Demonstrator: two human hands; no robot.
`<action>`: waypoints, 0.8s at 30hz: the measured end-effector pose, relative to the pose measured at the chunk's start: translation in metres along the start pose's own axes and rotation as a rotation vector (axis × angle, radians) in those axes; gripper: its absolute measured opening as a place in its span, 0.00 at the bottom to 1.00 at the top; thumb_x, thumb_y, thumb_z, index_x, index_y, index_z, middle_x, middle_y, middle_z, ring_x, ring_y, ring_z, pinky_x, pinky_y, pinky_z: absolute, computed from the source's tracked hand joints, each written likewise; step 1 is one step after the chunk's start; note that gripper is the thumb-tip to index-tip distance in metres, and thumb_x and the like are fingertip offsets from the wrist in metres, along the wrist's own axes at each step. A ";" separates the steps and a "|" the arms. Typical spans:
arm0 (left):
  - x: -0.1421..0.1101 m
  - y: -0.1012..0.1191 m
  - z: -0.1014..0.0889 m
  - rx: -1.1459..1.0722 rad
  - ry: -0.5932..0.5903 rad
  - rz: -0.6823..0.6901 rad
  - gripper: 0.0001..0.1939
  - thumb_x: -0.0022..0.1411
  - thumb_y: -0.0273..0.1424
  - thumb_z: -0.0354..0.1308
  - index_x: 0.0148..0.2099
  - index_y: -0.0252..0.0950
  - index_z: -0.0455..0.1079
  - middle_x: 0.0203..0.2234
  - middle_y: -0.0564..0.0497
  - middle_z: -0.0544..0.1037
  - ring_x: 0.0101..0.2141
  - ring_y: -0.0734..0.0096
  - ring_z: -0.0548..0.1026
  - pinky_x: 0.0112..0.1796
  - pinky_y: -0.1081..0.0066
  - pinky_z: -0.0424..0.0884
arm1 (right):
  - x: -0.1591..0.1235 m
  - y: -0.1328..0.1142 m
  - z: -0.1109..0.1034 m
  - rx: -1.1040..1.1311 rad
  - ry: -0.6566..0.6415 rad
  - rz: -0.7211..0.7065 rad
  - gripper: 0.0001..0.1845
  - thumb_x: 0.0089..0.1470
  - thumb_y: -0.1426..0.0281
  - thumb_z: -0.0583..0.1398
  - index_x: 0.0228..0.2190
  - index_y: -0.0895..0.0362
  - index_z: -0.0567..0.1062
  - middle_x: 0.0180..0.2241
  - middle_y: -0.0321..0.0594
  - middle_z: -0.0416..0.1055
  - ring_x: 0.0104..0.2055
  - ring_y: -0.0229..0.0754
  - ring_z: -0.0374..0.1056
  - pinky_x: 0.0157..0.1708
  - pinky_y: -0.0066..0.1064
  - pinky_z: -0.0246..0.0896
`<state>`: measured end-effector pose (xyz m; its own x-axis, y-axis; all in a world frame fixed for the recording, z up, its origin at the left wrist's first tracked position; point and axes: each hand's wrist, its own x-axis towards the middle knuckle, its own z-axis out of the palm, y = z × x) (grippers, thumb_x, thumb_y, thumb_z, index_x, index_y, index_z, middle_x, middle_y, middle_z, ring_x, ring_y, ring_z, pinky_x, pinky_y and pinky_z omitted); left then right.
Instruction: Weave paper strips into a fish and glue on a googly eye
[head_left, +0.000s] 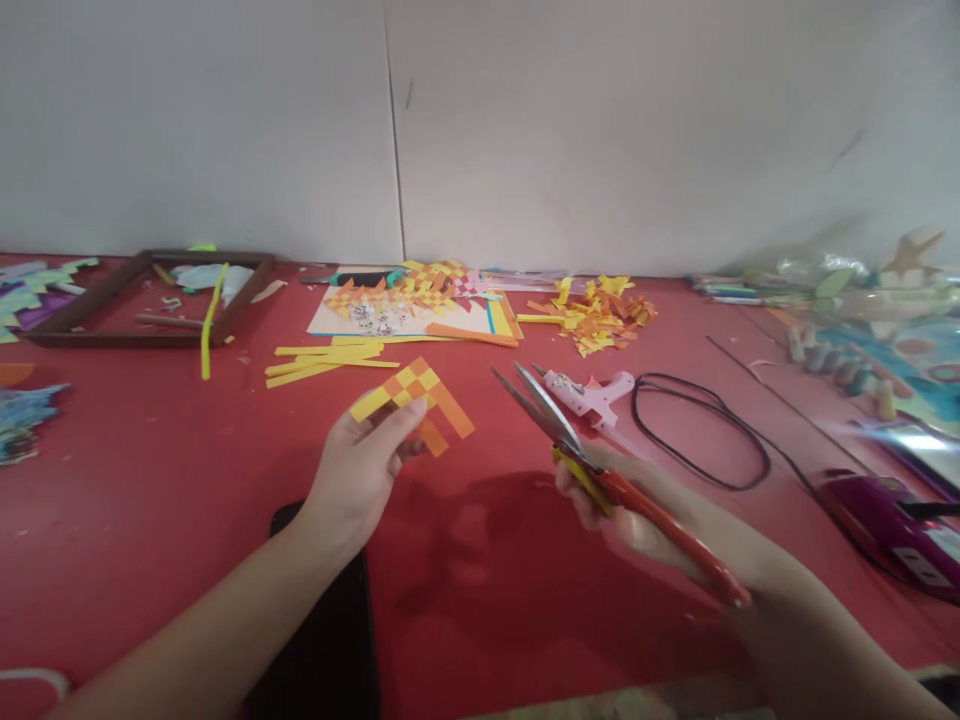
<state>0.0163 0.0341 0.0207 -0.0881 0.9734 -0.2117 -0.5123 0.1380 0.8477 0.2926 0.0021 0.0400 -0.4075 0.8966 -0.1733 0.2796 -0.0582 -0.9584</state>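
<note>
Between thumb and fingers, my left hand [367, 455] pinches a small woven paper piece [420, 385], checked in yellow and orange, with loose strip ends sticking out left and at the lower right. My right hand [637, 510] grips a pair of scissors [559, 415] with red and yellow handles. Their blades point up and left, slightly apart, and do not touch the paper. Just behind the scissors lies a pink glue gun [592, 395]. Several yellow paper strips [322, 360] rest on the table beyond my left hand.
A brown frame [150, 340] stands at the back left. Woven pieces lie on a white sheet [450, 320]; orange and yellow scraps [596, 315] are heaped beside it. A black cable [720, 405] loops toward a purple device [892, 530]. Under my left forearm is a black object [330, 630].
</note>
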 end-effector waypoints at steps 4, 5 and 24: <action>0.000 0.004 0.000 -0.031 0.003 0.047 0.07 0.49 0.29 0.71 0.29 0.35 0.76 0.25 0.53 0.80 0.31 0.67 0.81 0.34 0.72 0.78 | -0.001 0.003 0.000 -0.162 -0.184 0.044 0.28 0.53 0.42 0.59 0.31 0.56 0.70 0.24 0.34 0.59 0.25 0.35 0.51 0.23 0.29 0.45; -0.001 0.004 0.000 -0.031 0.007 0.040 0.06 0.50 0.29 0.71 0.29 0.35 0.76 0.26 0.52 0.80 0.33 0.64 0.82 0.35 0.70 0.79 | 0.001 0.004 0.000 -0.169 -0.207 0.057 0.28 0.53 0.42 0.58 0.30 0.57 0.69 0.24 0.33 0.58 0.25 0.34 0.50 0.23 0.29 0.43; 0.000 0.005 -0.001 0.036 -0.005 -0.028 0.10 0.52 0.32 0.69 0.35 0.32 0.76 0.31 0.45 0.83 0.34 0.58 0.82 0.37 0.63 0.79 | 0.007 0.004 0.008 -0.174 -0.310 0.105 0.31 0.49 0.41 0.62 0.24 0.57 0.64 0.21 0.30 0.52 0.24 0.32 0.46 0.21 0.27 0.39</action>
<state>0.0128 0.0344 0.0240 -0.0694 0.9699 -0.2332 -0.4832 0.1719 0.8585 0.2844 0.0049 0.0329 -0.6053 0.7124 -0.3552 0.4669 -0.0437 -0.8832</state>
